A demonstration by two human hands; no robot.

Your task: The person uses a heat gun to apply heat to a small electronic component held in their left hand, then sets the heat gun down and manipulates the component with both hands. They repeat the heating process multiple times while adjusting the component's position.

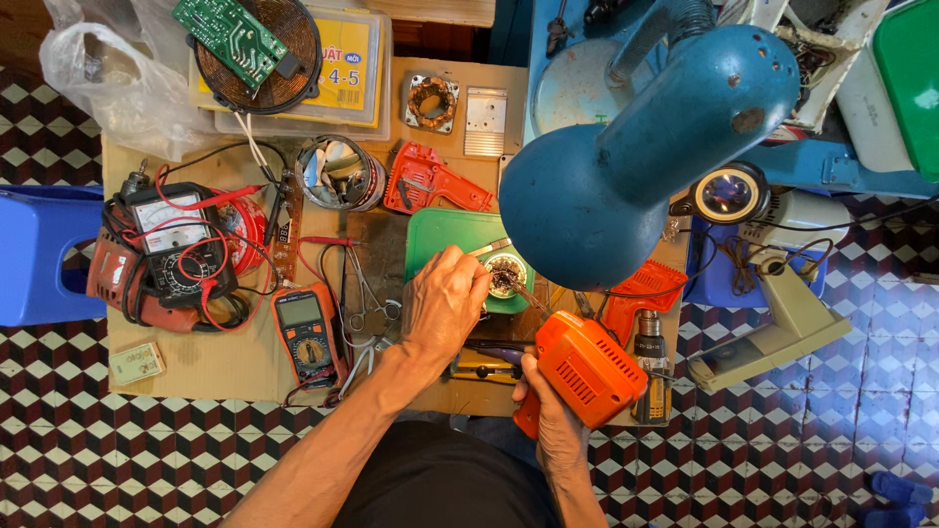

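My left hand (442, 298) rests on a small round motor part with copper windings (507, 274), which lies on a green pad (445, 235). Its fingers pinch a thin metal strip beside the part. My right hand (553, 420) grips an orange gun-shaped soldering tool (585, 370), whose thin tip reaches up to the windings. A large blue lamp shade (587, 200) hangs over the work and hides part of the pad.
Two multimeters (308, 332) (176, 244) with red leads lie to the left. Scissors (367, 303), a tin (340, 174), orange drill housings (430, 181), a coil with a circuit board (256, 51) and a blue stool (39, 254) surround the cardboard-covered bench.
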